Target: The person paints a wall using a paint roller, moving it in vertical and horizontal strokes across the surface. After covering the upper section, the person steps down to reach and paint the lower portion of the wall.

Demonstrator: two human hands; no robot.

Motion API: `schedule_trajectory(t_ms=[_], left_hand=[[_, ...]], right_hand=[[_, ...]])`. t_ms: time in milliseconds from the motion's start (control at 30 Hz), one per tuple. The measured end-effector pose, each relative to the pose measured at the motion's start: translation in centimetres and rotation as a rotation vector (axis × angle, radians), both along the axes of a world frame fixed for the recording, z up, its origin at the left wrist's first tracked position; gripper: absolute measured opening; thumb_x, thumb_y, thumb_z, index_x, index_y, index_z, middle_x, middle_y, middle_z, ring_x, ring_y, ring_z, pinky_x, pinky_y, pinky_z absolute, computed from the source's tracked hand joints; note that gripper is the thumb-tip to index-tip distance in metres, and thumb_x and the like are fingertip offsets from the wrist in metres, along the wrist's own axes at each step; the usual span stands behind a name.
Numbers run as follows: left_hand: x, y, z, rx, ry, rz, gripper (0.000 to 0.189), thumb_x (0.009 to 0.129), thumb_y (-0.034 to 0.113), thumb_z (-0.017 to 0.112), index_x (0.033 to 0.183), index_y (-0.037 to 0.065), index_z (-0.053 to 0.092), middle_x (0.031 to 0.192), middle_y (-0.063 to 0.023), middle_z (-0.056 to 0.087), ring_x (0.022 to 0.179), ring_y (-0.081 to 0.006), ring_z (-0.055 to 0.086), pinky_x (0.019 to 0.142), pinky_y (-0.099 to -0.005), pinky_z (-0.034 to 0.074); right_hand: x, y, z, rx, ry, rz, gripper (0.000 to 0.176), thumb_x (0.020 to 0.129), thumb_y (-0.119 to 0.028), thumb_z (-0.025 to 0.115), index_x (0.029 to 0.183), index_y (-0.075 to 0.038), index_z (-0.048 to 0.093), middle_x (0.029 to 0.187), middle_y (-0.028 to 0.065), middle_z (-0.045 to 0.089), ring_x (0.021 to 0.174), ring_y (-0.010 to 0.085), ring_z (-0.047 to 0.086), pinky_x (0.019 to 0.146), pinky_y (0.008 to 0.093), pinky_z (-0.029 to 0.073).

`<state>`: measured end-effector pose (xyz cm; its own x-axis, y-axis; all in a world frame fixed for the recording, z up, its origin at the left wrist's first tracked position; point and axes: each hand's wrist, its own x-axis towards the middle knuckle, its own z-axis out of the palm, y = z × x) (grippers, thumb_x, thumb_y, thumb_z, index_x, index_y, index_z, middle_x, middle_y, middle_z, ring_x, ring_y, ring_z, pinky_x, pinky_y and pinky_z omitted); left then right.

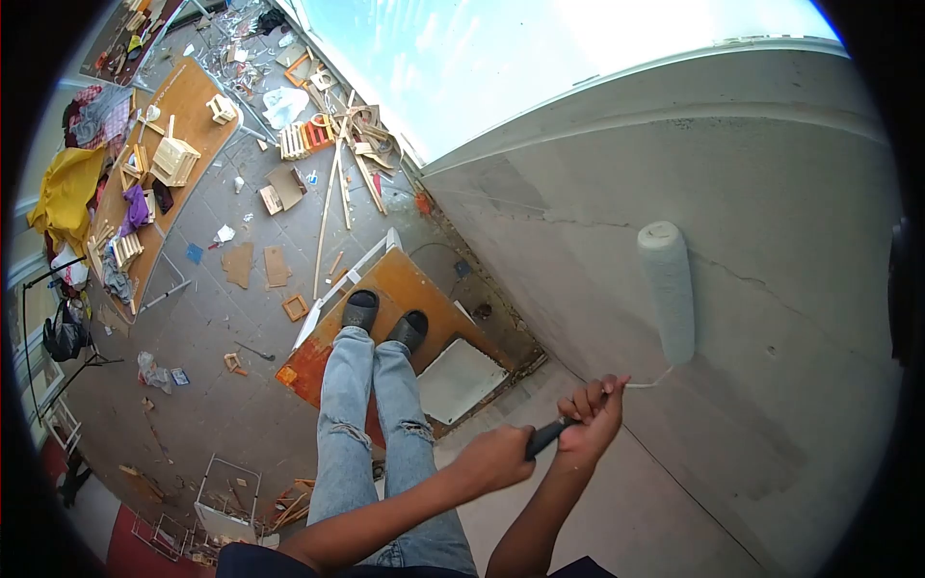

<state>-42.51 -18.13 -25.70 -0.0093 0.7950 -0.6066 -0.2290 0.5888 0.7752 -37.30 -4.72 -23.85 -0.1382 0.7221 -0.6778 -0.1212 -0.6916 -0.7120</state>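
A paint roller with a pale, fuzzy sleeve (pixel 668 294) is up against the grey wall (pixel 771 231) on the right. Its thin wire frame runs down to a dark handle (pixel 549 438). My left hand (pixel 496 459) is closed round the lower end of this handle. Higher up, near the wire, my right hand (pixel 595 414) has its fingers wrapped round the roller too. A shallow white tray (pixel 463 381) lies beside my feet on the wooden platform (pixel 400 284).
I stand on the raised platform in dark slides. Wood strips (pixel 328 217), cardboard (pixel 277 267) and scraps litter the tiled floor (pixel 207 352). A cluttered wooden table (pixel 198 116) stands at the left, near a black tripod (pixel 94 360). Bright window glass (pixel 540 58) sits above the wall.
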Motion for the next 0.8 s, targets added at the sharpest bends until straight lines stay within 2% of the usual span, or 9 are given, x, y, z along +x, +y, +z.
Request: schedule_trajectory(t_ms=[200,300,400,500,600,700,800], left_hand=[[0.0,0.3,-5.9,-0.057,0.029,0.036,0.030,0.066,0.013,0.054,0.087,-0.007,0.058,0.076,-0.0301,0.058,0.080,-0.0424,0.058,0.074,-0.0452,0.046],[-1.2,0.5,-8.0,-0.112,0.022,0.112,0.029,0.065,0.014,0.054,0.084,-0.009,0.057,0.076,-0.0310,0.057,0.082,-0.0437,0.057,0.074,-0.0452,0.045],[-0.7,0.8,-12.2,-0.107,0.133,0.158,0.025,0.065,0.013,0.052,0.076,-0.009,0.057,0.068,-0.0278,0.058,0.070,-0.0400,0.061,0.066,-0.0429,0.047],[-2.1,1.3,-14.0,-0.171,0.043,0.160,0.025,0.064,0.012,0.051,0.075,-0.010,0.058,0.073,-0.0322,0.056,0.077,-0.0447,0.057,0.069,-0.0468,0.045],[-2.6,1.6,-15.7,-0.208,0.010,0.143,0.025,0.063,0.011,0.050,0.072,-0.011,0.058,0.070,-0.0324,0.055,0.074,-0.0444,0.058,0.067,-0.0467,0.045],[-2.6,1.5,-15.9,-0.194,0.000,0.132,0.022,0.066,0.013,0.051,0.065,-0.009,0.054,0.051,-0.0166,0.055,0.044,-0.0254,0.058,0.044,-0.0356,0.046],[-2.1,1.0,-13.6,-0.144,0.084,0.137,0.022,0.066,0.013,0.052,0.067,-0.009,0.055,0.054,-0.0198,0.057,0.051,-0.0303,0.060,0.051,-0.0382,0.048]], right_hand=[[-0.6,0.6,-7.3,-0.136,0.057,-0.006,0.033,0.091,-0.041,0.046,0.069,-0.016,0.044,0.049,-0.0060,0.020,0.039,0.0061,0.017,0.039,0.0221,0.018],[-0.4,1.4,-12.6,-0.253,0.087,-0.019,0.035,0.091,-0.042,0.046,0.069,-0.016,0.043,0.050,-0.0055,0.019,0.039,0.0066,0.017,0.038,0.0230,0.017],[-1.3,2.1,-17.3,-0.333,0.069,-0.024,0.035,0.092,-0.042,0.043,0.069,-0.016,0.042,0.050,-0.0052,0.019,0.039,0.0070,0.016,0.038,0.0232,0.017],[-1.8,2.3,-20.9,-0.373,0.064,-0.012,0.036,0.092,-0.041,0.043,0.067,-0.015,0.044,0.048,-0.0054,0.020,0.039,0.0070,0.018,0.039,0.0227,0.019],[-2.4,2.5,-22.9,-0.402,0.067,-0.020,0.037,0.092,-0.041,0.044,0.066,-0.015,0.044,0.048,-0.0055,0.020,0.039,0.0069,0.019,0.039,0.0225,0.019],[-2.6,2.4,-22.8,-0.417,0.072,-0.024,0.036,0.092,-0.041,0.044,0.066,-0.015,0.044,0.048,-0.0056,0.020,0.038,0.0070,0.018,0.039,0.0224,0.018],[-2.2,1.9,-20.2,-0.379,0.091,-0.023,0.036,0.091,-0.041,0.045,0.067,-0.015,0.043,0.048,-0.0058,0.020,0.038,0.0069,0.017,0.038,0.0225,0.018]])
